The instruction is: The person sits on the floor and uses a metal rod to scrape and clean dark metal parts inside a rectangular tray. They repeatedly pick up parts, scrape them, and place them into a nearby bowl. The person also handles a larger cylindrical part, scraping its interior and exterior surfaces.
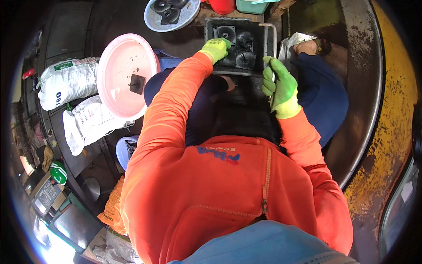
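Observation:
My left hand (216, 49), in a yellow-green glove, reaches over the left side of a dark rectangular bin (269, 44). Its fingers are curled against the black moulded parts inside; what they grip is mostly hidden. One such part with a square flange (226, 32) lies beside the fingertips, and another rounded black part (245, 60) sits to the right. Just outside the bin's lower right corner is my right hand (280, 83), gloved alike and raised. Its fingers are bent around a thin, pale object too small to name, and the index finger points upward.
To the left stands a pink basin (115, 94) with one black square part (137, 83) and dark scraps. A white-blue basin (165, 27) with black parts is behind it. White sacks (70, 81) lie far left. A red container (222, 5) and a green tray (251, 6) stand beyond the bin.

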Demonstrator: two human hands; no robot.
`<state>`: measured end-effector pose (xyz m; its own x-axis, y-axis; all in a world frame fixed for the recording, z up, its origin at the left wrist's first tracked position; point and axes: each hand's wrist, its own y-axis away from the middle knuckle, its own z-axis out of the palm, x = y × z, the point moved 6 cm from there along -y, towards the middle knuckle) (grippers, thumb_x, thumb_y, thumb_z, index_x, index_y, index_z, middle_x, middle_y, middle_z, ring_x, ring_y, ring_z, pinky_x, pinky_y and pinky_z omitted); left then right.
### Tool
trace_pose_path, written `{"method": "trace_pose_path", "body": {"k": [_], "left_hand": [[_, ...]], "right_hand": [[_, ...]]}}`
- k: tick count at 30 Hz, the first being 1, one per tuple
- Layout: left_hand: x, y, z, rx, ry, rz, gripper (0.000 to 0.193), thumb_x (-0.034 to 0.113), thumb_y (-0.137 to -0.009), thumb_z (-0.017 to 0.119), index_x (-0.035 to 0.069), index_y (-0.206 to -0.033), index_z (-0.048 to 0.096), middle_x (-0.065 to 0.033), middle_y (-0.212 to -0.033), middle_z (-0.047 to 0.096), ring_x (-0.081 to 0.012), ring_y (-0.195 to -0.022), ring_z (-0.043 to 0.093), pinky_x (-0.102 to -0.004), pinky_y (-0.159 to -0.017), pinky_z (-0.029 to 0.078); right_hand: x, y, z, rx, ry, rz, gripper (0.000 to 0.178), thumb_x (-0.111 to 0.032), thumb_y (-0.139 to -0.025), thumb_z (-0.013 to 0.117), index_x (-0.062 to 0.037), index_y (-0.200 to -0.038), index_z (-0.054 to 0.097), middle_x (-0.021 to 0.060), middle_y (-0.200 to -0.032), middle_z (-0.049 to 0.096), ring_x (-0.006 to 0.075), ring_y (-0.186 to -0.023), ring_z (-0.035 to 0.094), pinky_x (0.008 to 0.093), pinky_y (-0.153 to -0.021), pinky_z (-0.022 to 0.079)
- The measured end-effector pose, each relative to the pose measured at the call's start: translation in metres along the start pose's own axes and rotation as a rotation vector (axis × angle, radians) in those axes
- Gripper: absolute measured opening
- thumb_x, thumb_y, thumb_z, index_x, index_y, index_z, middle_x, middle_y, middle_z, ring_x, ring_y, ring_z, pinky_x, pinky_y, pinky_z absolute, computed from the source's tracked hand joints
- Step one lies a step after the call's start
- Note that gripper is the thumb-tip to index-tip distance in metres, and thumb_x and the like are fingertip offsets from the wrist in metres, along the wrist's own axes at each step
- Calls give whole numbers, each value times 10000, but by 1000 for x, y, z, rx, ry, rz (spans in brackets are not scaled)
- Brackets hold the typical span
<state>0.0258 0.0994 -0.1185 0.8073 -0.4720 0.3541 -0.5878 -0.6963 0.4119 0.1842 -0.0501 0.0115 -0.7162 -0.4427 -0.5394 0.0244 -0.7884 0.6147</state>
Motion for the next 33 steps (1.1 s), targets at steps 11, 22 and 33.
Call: {"method": "trace_pose_path", "body": {"k": [11, 22, 33], "left_hand": [[79, 105, -82, 985, 314, 524, 255, 105, -728, 669, 91, -982, 686, -112, -836, 622, -316, -771, 592, -425, -693, 472], [47, 101, -31, 581, 967, 80, 716, 301, -639, 840, 57, -1248, 553, -131, -1282, 546, -292, -1263, 447, -392, -1055, 365], [-58, 76, 68, 662, 619, -78, 682, 317, -616, 829, 100, -1212, 577, -137, -1346, 499, -358, -1314, 374, -429, -1073, 345]], "right_hand": [[29, -52, -4, 89, 91, -4, 504, -489, -887, 583, -102, -1204, 521, 26, -987, 603, 75, -541, 345, 252, -489, 313], [60, -66, -18, -27, 399, -12, 208, -274, -846, 669, -108, -948, 597, -38, -669, 495, 92, -551, 454, 287, -531, 381], [100, -56, -10, -198, 1351, -398, 355, -373, -946, 483, -51, -1048, 594, 230, -1011, 621, 403, -981, 585, 418, -828, 450]]}}
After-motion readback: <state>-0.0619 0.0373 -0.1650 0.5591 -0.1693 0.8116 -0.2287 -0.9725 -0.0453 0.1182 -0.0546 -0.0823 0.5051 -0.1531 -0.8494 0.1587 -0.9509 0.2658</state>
